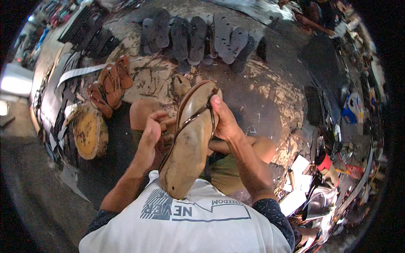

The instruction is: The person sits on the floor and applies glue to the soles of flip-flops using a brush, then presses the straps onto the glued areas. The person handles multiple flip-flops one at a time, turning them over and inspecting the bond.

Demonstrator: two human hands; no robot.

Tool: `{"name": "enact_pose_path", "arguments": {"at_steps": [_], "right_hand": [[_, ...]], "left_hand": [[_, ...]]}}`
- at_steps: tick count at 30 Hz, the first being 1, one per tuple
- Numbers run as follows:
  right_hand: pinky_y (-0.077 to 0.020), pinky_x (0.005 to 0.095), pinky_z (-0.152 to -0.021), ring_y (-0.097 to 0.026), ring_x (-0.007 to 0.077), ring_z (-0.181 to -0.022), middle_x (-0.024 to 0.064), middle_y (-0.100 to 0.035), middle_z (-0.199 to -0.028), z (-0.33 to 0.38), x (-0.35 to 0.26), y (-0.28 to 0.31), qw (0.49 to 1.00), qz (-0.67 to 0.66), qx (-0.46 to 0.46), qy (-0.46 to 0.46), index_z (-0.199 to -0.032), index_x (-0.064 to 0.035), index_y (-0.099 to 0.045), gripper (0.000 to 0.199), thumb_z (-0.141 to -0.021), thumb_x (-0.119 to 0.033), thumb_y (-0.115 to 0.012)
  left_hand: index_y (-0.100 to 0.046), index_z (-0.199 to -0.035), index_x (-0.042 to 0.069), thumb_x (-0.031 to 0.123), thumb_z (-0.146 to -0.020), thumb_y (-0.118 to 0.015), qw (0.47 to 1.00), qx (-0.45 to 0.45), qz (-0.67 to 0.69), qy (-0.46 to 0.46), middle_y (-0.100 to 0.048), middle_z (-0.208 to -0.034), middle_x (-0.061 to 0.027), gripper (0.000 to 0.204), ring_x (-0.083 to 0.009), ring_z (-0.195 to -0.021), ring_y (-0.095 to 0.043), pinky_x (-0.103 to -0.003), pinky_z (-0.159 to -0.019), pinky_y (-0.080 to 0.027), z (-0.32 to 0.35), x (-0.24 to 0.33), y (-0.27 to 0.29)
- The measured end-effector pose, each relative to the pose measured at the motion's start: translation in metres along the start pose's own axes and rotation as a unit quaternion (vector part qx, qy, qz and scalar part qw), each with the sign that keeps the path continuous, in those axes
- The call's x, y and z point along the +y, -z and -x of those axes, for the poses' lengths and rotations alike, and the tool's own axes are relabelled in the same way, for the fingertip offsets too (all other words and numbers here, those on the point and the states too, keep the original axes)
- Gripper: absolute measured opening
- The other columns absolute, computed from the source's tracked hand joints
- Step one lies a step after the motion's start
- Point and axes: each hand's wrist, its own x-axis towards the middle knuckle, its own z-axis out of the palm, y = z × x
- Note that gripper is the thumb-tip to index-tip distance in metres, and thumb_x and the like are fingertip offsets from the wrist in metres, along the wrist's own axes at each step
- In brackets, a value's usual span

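A tan, glossy shoe last [185, 160] with a small hole at its heel end is held up in front of my chest, toe end away from me. Dark thong straps [195, 114] cross over it, and a brown sole edge [182, 106] shows along its far left side. My right hand [225, 120] grips the last from the right, thumb on top near the strap. At the left side of the last, my left hand [151, 137] has its fingers bent in close to the strap. Part of those fingers is hidden, and what they hold cannot be made out.
Several dark soles [196, 38] lie in a row at the far side. Brown thong sandals [110, 84] rest at the left by a round wooden block [90, 131]. A white strip [82, 71] lies behind them. Scraps, white sheets [297, 196] and a red-banded object [324, 163] crowd the right.
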Motion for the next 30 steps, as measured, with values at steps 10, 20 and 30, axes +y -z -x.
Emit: {"name": "enact_pose_path", "arguments": {"at_steps": [10,20,30], "right_hand": [[-0.0501,0.0479,-0.107,-0.061,0.0298,-0.124,0.0142,-0.060,-0.139,-0.009,0.028,-0.012,0.996,-0.077,0.043,-0.007,-0.151,-0.0090,-0.040,0.082,-0.096,-0.068,-0.056],[-0.0473,0.0477,-0.109,-0.059,0.0273,-0.127,0.0091,-0.059,-0.141,-0.014,0.023,-0.019,0.994,0.005,0.108,-0.009,-0.149,-0.0095,-0.047,0.066,-0.100,-0.053,-0.058],[-0.0511,0.0353,-0.099,-0.063,0.0204,-0.116,0.0140,-0.063,-0.135,-0.023,-0.038,-0.016,0.949,0.307,0.054,-0.049,-0.140,0.0008,-0.054,0.086,-0.098,-0.074,-0.047]], "left_hand": [[-0.062,-0.132,0.006,0.052,-0.107,-0.048,0.967,0.167,0.069,0.181,-0.071,-0.113,-0.0085,0.054,-0.0140,-0.100,-0.070,-0.029,-0.087,-0.057,0.050,-0.043,0.006],[-0.067,-0.110,0.003,0.037,-0.109,-0.051,0.982,0.080,-0.149,0.089,-0.068,-0.096,-0.0035,0.038,-0.0132,-0.088,-0.065,-0.028,-0.081,-0.052,0.061,-0.025,0.030],[-0.003,-0.165,0.005,0.041,-0.082,-0.084,0.936,-0.044,-0.303,-0.174,-0.024,-0.161,-0.0261,0.121,-0.0338,-0.146,-0.033,-0.042,-0.113,-0.040,0.013,0.038,-0.036]]}}
